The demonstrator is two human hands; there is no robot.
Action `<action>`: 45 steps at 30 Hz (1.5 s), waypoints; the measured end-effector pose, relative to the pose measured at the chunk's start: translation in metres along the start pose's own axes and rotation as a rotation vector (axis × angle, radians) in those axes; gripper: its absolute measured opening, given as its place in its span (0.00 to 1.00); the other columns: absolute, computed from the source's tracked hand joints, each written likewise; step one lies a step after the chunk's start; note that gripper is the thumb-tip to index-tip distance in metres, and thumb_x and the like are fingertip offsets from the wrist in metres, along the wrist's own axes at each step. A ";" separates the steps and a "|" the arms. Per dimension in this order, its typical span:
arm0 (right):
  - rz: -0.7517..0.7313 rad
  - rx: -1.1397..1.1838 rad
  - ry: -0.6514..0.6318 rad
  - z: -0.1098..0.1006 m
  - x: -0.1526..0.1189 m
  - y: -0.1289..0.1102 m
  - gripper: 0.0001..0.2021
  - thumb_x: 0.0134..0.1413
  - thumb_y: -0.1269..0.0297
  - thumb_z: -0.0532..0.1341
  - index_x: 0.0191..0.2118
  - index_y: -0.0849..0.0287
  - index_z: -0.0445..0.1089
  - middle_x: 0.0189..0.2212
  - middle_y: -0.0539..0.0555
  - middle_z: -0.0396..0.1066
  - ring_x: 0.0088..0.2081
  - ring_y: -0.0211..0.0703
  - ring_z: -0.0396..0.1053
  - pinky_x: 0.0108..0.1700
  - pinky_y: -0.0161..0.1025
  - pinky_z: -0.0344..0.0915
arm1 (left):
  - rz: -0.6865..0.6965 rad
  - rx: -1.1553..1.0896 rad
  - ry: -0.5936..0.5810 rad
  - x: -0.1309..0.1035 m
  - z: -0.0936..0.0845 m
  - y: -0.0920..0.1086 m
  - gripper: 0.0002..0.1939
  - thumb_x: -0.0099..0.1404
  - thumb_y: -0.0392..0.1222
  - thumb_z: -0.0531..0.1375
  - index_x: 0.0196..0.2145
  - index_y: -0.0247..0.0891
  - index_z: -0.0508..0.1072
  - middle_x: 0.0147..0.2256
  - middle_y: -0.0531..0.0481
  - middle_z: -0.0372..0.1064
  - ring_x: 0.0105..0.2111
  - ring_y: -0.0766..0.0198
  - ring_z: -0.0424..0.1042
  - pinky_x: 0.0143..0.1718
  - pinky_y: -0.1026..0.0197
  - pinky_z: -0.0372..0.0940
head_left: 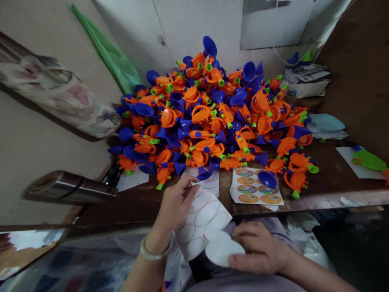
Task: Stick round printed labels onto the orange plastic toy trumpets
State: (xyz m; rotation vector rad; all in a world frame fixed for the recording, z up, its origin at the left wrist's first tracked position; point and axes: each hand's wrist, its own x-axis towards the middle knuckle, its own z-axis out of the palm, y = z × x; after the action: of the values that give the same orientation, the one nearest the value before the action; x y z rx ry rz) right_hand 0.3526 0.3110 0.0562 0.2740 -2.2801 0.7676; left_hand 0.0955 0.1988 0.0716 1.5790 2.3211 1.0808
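Note:
My left hand [174, 202], with a pale bangle at its wrist, pinches the upper edge of a white sheet [206, 215] marked with oval outlines. The sheet hangs tilted over my lap, off the table's front edge. My right hand [258, 247] is closed with its thumb on a blank white oval piece [223, 249], which overlaps the lower right of the sheet. Whether the two are joined there I cannot tell. Beyond my left hand lies another outlined sheet [212, 184]. A stack of printed oval sticker sheets [246, 187] sits to the right.
A large heap of orange and blue toy trumpets [200, 115] covers the dark table [133, 209]. A metal flask [69, 186] lies at left. On the right are a light blue dish [326, 122], stacked papers [306, 79] and a green toy piece [369, 160].

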 end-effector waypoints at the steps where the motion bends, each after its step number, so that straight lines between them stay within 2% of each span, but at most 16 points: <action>1: 0.021 -0.001 -0.030 -0.001 -0.007 -0.003 0.11 0.74 0.63 0.60 0.55 0.45 0.75 0.29 0.45 0.78 0.30 0.37 0.77 0.33 0.30 0.73 | 0.110 0.104 -0.026 0.005 0.005 -0.008 0.09 0.75 0.41 0.56 0.45 0.41 0.76 0.31 0.53 0.78 0.27 0.65 0.76 0.29 0.66 0.65; 5: 0.184 -0.237 0.092 -0.004 -0.037 -0.003 0.12 0.72 0.68 0.59 0.51 0.44 0.74 0.24 0.44 0.76 0.22 0.38 0.73 0.27 0.32 0.69 | 0.396 0.319 -0.124 0.025 0.035 -0.037 0.10 0.75 0.35 0.57 0.42 0.42 0.78 0.34 0.48 0.81 0.33 0.60 0.79 0.35 0.62 0.67; 8: 0.413 -0.428 0.275 -0.009 -0.052 0.017 0.08 0.70 0.66 0.60 0.50 0.48 0.73 0.29 0.50 0.80 0.28 0.45 0.79 0.32 0.38 0.75 | 0.489 0.353 -0.175 0.028 0.055 -0.048 0.12 0.73 0.30 0.57 0.44 0.42 0.79 0.39 0.45 0.81 0.40 0.57 0.79 0.40 0.59 0.69; 12: 0.566 -0.564 0.420 -0.026 -0.061 0.063 0.20 0.70 0.63 0.61 0.64 0.54 0.65 0.33 0.55 0.78 0.39 0.55 0.82 0.46 0.53 0.80 | 0.560 0.404 -0.223 0.015 0.067 -0.055 0.13 0.73 0.28 0.57 0.46 0.42 0.79 0.41 0.44 0.81 0.43 0.56 0.79 0.46 0.55 0.73; 15: 0.628 -0.636 0.442 -0.039 -0.066 0.095 0.31 0.69 0.60 0.62 0.72 0.59 0.55 0.46 0.66 0.79 0.45 0.60 0.80 0.48 0.60 0.79 | 0.522 0.465 -0.228 -0.007 0.068 -0.055 0.15 0.75 0.28 0.54 0.48 0.38 0.79 0.36 0.44 0.81 0.37 0.55 0.80 0.41 0.55 0.74; 17: 0.668 -0.680 0.401 -0.044 -0.068 0.110 0.33 0.69 0.61 0.61 0.74 0.61 0.54 0.56 0.71 0.75 0.50 0.62 0.78 0.53 0.64 0.77 | 0.470 0.506 -0.220 -0.030 0.070 -0.052 0.15 0.77 0.33 0.53 0.51 0.35 0.80 0.40 0.39 0.83 0.40 0.51 0.82 0.42 0.52 0.75; 19: 0.688 -0.712 0.369 -0.049 -0.068 0.120 0.32 0.70 0.62 0.57 0.75 0.61 0.53 0.61 0.72 0.72 0.54 0.63 0.77 0.57 0.65 0.75 | 0.424 0.544 -0.221 -0.056 0.073 -0.047 0.19 0.78 0.45 0.57 0.59 0.35 0.77 0.52 0.33 0.81 0.51 0.44 0.81 0.49 0.47 0.75; 21: 0.686 -0.726 0.381 -0.057 -0.066 0.128 0.30 0.71 0.63 0.55 0.74 0.60 0.54 0.60 0.72 0.72 0.55 0.64 0.76 0.58 0.66 0.74 | 0.398 0.584 -0.228 -0.078 0.079 -0.045 0.36 0.73 0.60 0.61 0.70 0.36 0.68 0.67 0.27 0.68 0.65 0.35 0.71 0.60 0.38 0.69; 23: 0.678 -0.750 0.413 -0.068 -0.060 0.134 0.29 0.71 0.62 0.54 0.73 0.61 0.54 0.60 0.73 0.71 0.56 0.65 0.75 0.59 0.69 0.72 | 0.413 0.602 -0.247 -0.086 0.083 -0.048 0.48 0.69 0.65 0.64 0.76 0.38 0.56 0.73 0.26 0.57 0.71 0.31 0.61 0.66 0.33 0.62; 27: 0.578 -0.781 0.478 -0.098 -0.042 0.135 0.36 0.67 0.61 0.58 0.75 0.61 0.46 0.60 0.73 0.69 0.54 0.65 0.75 0.56 0.69 0.73 | 0.513 0.509 -0.371 -0.053 0.079 -0.065 0.47 0.73 0.62 0.61 0.78 0.40 0.49 0.76 0.31 0.53 0.75 0.38 0.55 0.72 0.35 0.55; 30: 0.496 -0.741 0.536 -0.120 -0.026 0.119 0.45 0.62 0.63 0.63 0.78 0.53 0.39 0.60 0.70 0.69 0.45 0.59 0.77 0.47 0.62 0.77 | 0.602 0.409 -0.415 -0.013 0.070 -0.077 0.39 0.76 0.59 0.59 0.77 0.40 0.55 0.74 0.34 0.56 0.74 0.42 0.59 0.71 0.39 0.60; 33: 0.487 -0.612 0.662 -0.135 -0.015 0.093 0.52 0.58 0.67 0.68 0.79 0.41 0.38 0.61 0.65 0.68 0.39 0.51 0.76 0.43 0.54 0.77 | 0.678 0.315 -0.295 0.011 0.070 -0.083 0.25 0.79 0.43 0.55 0.70 0.41 0.68 0.67 0.37 0.71 0.65 0.49 0.73 0.62 0.49 0.71; 35: 0.492 -0.456 0.788 -0.139 -0.010 0.078 0.55 0.54 0.70 0.72 0.78 0.34 0.42 0.59 0.60 0.70 0.41 0.49 0.76 0.42 0.49 0.75 | 0.689 0.271 -0.201 0.014 0.075 -0.080 0.24 0.77 0.32 0.52 0.66 0.41 0.73 0.60 0.39 0.78 0.59 0.53 0.80 0.56 0.53 0.75; 39: 0.595 0.027 0.983 -0.132 -0.003 0.061 0.49 0.49 0.70 0.75 0.72 0.29 0.57 0.55 0.54 0.72 0.44 0.47 0.76 0.35 0.38 0.74 | 0.655 0.178 -0.035 -0.001 0.075 -0.048 0.24 0.77 0.29 0.52 0.65 0.39 0.71 0.54 0.39 0.82 0.51 0.56 0.84 0.50 0.58 0.78; 42: 0.714 0.346 0.926 -0.116 0.007 0.056 0.42 0.50 0.66 0.75 0.69 0.31 0.63 0.55 0.54 0.72 0.36 0.42 0.75 0.28 0.35 0.73 | 0.478 -0.060 0.235 -0.010 0.056 -0.001 0.25 0.75 0.33 0.60 0.67 0.43 0.69 0.51 0.43 0.82 0.47 0.58 0.84 0.51 0.60 0.78; 45: 0.706 0.424 0.672 -0.097 0.026 0.046 0.48 0.55 0.68 0.74 0.74 0.30 0.54 0.55 0.53 0.74 0.34 0.38 0.75 0.31 0.35 0.76 | 0.443 -0.122 0.388 -0.007 0.034 0.043 0.33 0.68 0.47 0.71 0.68 0.44 0.68 0.53 0.39 0.79 0.53 0.49 0.81 0.55 0.51 0.76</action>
State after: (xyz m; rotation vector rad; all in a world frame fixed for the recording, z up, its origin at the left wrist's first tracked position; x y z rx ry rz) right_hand 0.3692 0.4062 0.1091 -0.5634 -1.5285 1.4404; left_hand 0.1474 0.2178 0.0716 2.0441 2.1019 1.7265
